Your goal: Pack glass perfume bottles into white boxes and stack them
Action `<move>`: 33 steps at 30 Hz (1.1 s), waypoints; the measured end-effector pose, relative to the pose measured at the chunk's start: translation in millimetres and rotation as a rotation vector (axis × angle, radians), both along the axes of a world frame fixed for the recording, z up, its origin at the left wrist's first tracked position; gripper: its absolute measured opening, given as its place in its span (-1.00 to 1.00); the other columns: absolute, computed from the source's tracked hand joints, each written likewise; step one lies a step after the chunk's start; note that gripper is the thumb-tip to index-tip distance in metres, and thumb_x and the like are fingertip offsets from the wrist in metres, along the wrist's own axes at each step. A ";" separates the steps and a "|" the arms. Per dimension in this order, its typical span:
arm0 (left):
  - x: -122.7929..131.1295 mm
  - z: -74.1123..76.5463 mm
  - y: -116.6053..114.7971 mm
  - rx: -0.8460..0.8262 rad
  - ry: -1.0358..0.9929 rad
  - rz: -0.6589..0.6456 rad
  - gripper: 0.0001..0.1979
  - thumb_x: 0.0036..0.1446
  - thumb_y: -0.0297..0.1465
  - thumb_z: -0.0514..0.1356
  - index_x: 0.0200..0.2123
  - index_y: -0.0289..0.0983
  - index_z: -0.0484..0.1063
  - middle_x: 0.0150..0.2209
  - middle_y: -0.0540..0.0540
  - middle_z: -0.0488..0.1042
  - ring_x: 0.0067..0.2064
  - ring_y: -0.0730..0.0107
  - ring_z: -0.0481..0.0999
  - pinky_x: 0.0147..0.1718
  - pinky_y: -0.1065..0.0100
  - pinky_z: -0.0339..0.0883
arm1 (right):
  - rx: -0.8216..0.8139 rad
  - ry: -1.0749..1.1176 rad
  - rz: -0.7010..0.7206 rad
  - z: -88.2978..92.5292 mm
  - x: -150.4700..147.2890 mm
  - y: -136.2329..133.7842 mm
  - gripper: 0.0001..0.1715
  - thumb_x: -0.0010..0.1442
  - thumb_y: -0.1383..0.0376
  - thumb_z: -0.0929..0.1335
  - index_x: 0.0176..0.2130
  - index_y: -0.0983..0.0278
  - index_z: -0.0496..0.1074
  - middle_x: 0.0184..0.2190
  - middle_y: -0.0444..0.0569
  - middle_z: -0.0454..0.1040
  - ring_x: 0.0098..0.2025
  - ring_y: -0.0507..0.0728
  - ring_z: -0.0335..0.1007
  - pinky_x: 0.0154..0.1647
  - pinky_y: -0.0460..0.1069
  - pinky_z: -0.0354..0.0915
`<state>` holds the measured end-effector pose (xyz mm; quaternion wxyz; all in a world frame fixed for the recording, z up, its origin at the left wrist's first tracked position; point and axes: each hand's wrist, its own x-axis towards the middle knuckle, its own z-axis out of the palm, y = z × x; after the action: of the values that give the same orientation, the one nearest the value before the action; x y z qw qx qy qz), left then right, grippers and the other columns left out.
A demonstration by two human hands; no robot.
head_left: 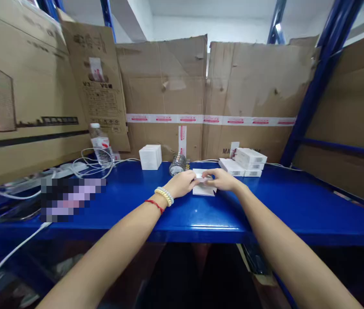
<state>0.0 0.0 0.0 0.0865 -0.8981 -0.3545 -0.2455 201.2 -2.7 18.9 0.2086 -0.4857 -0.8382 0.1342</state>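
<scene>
Both hands meet over a small white box point(204, 191) near the middle of the blue counter point(130, 201), set back from the front edge. The left hand point(183, 183) has its thumb and fingers pinched on a white part at the top of the box; the right hand point(222, 179) reaches in from the other side, its fingers curled and also gripping there. Whether that part is a flap or a separate piece is too blurred to tell. On the left wrist are 2 bracelets: a pale beaded bracelet point(165, 196) and a red cord bracelet point(154, 204).

Just behind the left hand, a row of round dark pieces point(178, 164) lies on the counter. Left of it stands a block of white boxes point(149, 158) packed side by side. Beyond the right hand sits a stack of flat white boxes point(249, 159) with barcode labels. Farther left, a clear plastic bottle point(101, 148) stands upright behind looped white cables. Cardboard panels point(165, 90) line the back, crossed by red-printed white tape point(169, 119).
</scene>
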 end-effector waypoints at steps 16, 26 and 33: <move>-74.9 5.2 47.8 -0.049 -0.643 0.439 -0.59 0.00 -0.41 0.20 -0.04 -0.38 0.34 -0.09 -0.23 0.46 -0.17 0.26 0.48 -0.07 0.23 0.38 | 0.057 0.266 -0.110 -2.6 13.2 4.5 -0.45 0.10 -0.03 0.36 -0.06 0.29 0.49 0.01 0.06 0.49 0.07 0.25 0.37 0.16 0.13 0.21; -51.9 -0.8 57.1 -0.155 -0.266 0.446 -0.61 0.16 -0.30 0.15 -0.01 -0.41 0.45 -0.03 -0.34 0.51 0.00 0.06 0.49 0.05 0.18 0.31 | -0.089 0.003 -0.046 -2.9 1.1 -0.9 -0.31 -0.08 0.10 0.51 0.04 0.21 0.43 0.13 0.02 0.38 0.15 0.26 0.30 0.20 0.10 0.19; -55.7 -1.5 57.0 -0.180 -0.288 0.452 -0.63 0.14 -0.34 0.18 -0.01 -0.41 0.45 -0.04 -0.33 0.51 -0.05 0.13 0.51 0.01 0.21 0.33 | -0.115 0.113 -0.039 1.0 23.1 6.3 -0.37 -0.10 0.18 0.50 0.01 0.21 0.45 0.13 -0.02 0.40 0.16 0.25 0.30 0.21 0.09 0.17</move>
<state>-55.7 57.0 -1.5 0.0080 -0.7563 -0.5746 -0.3126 224.4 3.7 19.9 0.2299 -0.5049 -0.8064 0.2049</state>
